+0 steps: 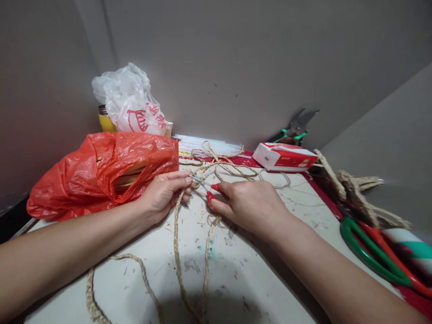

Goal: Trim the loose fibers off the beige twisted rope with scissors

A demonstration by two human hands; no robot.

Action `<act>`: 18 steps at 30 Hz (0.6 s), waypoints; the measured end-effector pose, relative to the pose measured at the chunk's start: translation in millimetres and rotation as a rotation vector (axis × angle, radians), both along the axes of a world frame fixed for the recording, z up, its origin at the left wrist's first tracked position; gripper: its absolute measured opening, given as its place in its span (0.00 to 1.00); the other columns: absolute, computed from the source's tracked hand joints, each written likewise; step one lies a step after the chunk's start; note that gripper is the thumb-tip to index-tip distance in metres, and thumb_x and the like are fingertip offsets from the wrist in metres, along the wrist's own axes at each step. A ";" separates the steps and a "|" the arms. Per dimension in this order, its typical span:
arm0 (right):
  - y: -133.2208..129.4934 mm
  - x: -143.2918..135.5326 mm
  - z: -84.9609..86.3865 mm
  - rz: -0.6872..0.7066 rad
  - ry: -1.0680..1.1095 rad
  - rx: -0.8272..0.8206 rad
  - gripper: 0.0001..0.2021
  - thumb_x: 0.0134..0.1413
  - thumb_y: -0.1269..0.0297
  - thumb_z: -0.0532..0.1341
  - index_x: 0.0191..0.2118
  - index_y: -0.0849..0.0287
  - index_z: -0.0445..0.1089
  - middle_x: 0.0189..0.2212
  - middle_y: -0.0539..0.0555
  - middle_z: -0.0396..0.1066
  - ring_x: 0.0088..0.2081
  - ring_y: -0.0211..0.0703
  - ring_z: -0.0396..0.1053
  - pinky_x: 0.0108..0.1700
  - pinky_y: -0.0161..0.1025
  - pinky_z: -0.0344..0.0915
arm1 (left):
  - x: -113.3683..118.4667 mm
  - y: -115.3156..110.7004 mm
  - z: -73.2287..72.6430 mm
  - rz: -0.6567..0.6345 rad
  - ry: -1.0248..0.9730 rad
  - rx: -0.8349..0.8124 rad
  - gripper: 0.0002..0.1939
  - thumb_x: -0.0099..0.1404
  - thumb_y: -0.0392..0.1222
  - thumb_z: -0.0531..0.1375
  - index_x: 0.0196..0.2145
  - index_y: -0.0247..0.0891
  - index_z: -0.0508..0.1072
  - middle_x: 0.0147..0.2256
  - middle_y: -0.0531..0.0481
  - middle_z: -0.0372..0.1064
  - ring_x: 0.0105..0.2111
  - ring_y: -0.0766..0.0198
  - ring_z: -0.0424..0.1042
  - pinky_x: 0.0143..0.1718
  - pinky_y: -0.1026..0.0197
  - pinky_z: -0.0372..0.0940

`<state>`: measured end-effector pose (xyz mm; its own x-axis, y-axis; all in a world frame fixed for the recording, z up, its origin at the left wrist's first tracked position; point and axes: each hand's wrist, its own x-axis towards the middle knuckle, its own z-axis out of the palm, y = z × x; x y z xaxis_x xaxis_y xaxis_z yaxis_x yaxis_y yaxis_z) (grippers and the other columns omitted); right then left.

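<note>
My right hand (249, 204) grips a small pair of scissors (203, 182) by its red handles, with the blades pointing left. Their tips reach the fingertips of my left hand (168, 191). Pinched in my left hand is a braided straw cord (177, 234), which hangs down toward the front of the table. Whether the blades touch the cord is too small to tell. More of the cord lies in loose loops beyond my hands, and another stretch curves below my left forearm.
A red plastic bag (111, 166) with straw-coloured strips lies at left, a white plastic bag (131, 99) behind it. At right are a red-white tissue pack (285, 157), green-handled shears (297, 128), straw braids (357, 189) and large green-and-orange-handled scissors (371, 256). Bits litter the white tabletop (253, 270).
</note>
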<state>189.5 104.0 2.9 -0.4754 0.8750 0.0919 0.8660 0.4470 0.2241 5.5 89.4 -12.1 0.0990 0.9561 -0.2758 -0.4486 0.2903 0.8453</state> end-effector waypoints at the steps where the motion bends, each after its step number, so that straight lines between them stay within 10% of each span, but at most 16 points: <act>1: 0.5 0.5 -0.3 0.003 0.001 -0.001 0.19 0.53 0.48 0.52 0.31 0.55 0.73 0.21 0.55 0.73 0.24 0.44 0.68 0.24 0.38 0.39 | 0.0 0.3 -0.2 -0.004 -0.003 0.001 0.05 0.56 0.26 0.60 0.33 0.29 0.72 0.26 0.48 0.70 0.20 0.72 0.66 0.21 0.70 0.62; 18: 0.0 0.9 3.1 -0.012 0.008 -0.025 0.19 0.54 0.49 0.51 0.32 0.57 0.72 0.24 0.55 0.74 0.25 0.44 0.68 0.25 0.38 0.39 | -2.6 1.7 -4.4 -0.015 -0.044 0.010 0.06 0.58 0.25 0.59 0.34 0.30 0.71 0.26 0.49 0.69 0.22 0.72 0.67 0.22 0.70 0.63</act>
